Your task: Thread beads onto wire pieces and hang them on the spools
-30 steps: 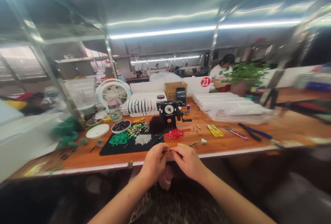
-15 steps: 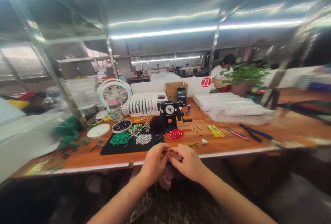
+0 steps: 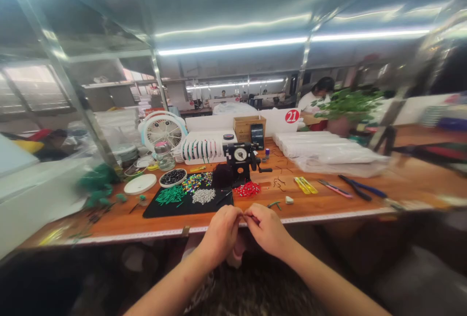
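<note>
My left hand (image 3: 223, 232) is closed in a pinch just past the table's front edge. Facing it, my right hand (image 3: 269, 231) pinches too, and the fingertips of both meet. Whatever lies between them is too small and hidden to make out. Beyond the hands is a black mat (image 3: 153, 210) bearing green tube-like pieces (image 3: 170, 195), silvery beads (image 3: 203, 195) and multicoloured beads (image 3: 192, 183). Small red pieces (image 3: 248, 189) are heaped beside the mat. A black hand-cranked device with a dial (image 3: 241, 154) stands behind them.
Pliers with dark and blue handles (image 3: 361, 188), a pink-handled tool (image 3: 335, 188) and yellow packets (image 3: 305, 185) lie to the right. At the back are a fan (image 3: 163, 133), white spools (image 3: 204, 148) and plastic-wrapped bundles (image 3: 321, 145). Another person (image 3: 310, 102) sits behind a plant (image 3: 346, 106).
My fingertips have drawn level and now touch. A thin dark strand that showed between them earlier is no longer clearly visible. Things on the table stay where they were.
</note>
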The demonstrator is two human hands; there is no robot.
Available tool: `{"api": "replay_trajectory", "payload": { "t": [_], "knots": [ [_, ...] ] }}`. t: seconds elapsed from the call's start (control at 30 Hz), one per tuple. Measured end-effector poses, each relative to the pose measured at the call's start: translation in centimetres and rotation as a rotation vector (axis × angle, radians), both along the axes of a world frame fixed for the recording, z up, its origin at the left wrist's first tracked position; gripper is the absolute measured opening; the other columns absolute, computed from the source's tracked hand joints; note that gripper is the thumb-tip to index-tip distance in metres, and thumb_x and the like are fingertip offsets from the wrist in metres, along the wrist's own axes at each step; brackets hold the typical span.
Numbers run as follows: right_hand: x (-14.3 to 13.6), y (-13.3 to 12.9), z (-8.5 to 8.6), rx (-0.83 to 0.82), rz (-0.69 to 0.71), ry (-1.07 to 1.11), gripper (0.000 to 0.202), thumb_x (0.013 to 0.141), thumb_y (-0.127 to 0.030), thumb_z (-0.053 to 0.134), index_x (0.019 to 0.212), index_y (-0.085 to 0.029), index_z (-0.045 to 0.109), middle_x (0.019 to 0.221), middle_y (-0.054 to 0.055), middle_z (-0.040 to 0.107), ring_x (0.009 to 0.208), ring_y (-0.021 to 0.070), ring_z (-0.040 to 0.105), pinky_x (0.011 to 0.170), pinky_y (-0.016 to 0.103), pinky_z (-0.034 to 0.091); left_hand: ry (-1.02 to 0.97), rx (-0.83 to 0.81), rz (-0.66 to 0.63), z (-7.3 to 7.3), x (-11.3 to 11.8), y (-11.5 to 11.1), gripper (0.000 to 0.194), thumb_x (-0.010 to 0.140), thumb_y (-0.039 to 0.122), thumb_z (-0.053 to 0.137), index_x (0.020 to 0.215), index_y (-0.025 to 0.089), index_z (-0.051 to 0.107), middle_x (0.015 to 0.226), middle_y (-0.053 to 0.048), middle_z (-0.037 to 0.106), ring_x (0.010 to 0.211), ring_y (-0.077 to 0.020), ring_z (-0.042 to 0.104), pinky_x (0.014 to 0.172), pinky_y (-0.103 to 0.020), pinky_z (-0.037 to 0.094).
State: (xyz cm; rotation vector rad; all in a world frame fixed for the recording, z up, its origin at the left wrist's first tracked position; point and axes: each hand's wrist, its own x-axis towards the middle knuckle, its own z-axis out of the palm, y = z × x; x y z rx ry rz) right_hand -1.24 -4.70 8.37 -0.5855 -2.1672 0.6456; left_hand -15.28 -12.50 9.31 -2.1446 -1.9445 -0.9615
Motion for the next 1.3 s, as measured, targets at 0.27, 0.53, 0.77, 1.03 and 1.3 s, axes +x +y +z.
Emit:
{"api": "replay_trajectory", "payload": {
  "t": [0.27,0.53,0.77,1.03,1.3],
  "knots": [
    [0.4,0.0,0.1,-0.075,0.061,-0.010,0.018,0.082,-0.011,0.048,0.069,-0.018,0.058,0.068,0.002,0.059,0.064,0.0146,0.054,0.060,0.025,0.039,0.054,-0.099,-0.026,0.8,0.5,-0.2,0.026,0.086,0.008,0.039,0.087,0.014,0.064,0.080,-0.008,0.062,0.078,-0.0209,0.058,0.073,-0.034,0.048],
    [1.2,-0.2,1.3,-0.122,0.071,-0.116,0.016,0.077,-0.008,0.051,0.065,-0.018,0.054,0.065,-0.001,0.058,0.062,0.0140,0.052,0.056,0.024,0.037,-0.366,-0.405,-0.071,2.8,0.6,-0.6,0.020,0.083,0.020,0.045,0.075,0.018,0.063,0.069,-0.001,0.066,0.067,-0.0162,0.061,0.062,-0.025,0.045],
    [1.9,0.6,1.5,-0.187,0.192,-0.182,0.014,0.077,-0.010,0.054,0.067,-0.019,0.059,0.066,-0.002,0.060,0.063,0.0128,0.054,0.058,0.023,0.038,-0.574,-0.545,-0.103,3.6,0.9,-0.7,0.022,0.081,0.029,0.046,0.072,0.017,0.062,0.060,-0.001,0.067,0.058,-0.0169,0.063,0.058,-0.025,0.046],
    [1.2,2.8,2.8,0.098,0.078,-0.266,0.021,0.084,-0.022,0.053,0.067,-0.019,0.065,0.080,0.005,0.061,0.077,0.0180,0.056,0.070,0.030,0.041,-0.604,-0.517,-0.049,2.7,1.2,-0.9,0.022,0.080,0.029,0.045,0.064,0.018,0.057,0.055,0.000,0.063,0.055,-0.0164,0.061,0.058,-0.026,0.045],
    [-3.3,3.9,3.2,0.126,0.055,-0.402,0.027,0.069,-0.014,0.063,0.043,-0.019,0.054,0.046,0.001,0.055,0.050,0.0155,0.052,0.053,0.026,0.038,-0.662,-0.538,-0.095,2.9,1.2,-0.9,0.023,0.080,0.030,0.046,0.064,0.018,0.058,0.057,-0.001,0.065,0.054,-0.0174,0.062,0.056,-0.027,0.047]
  ]
}}
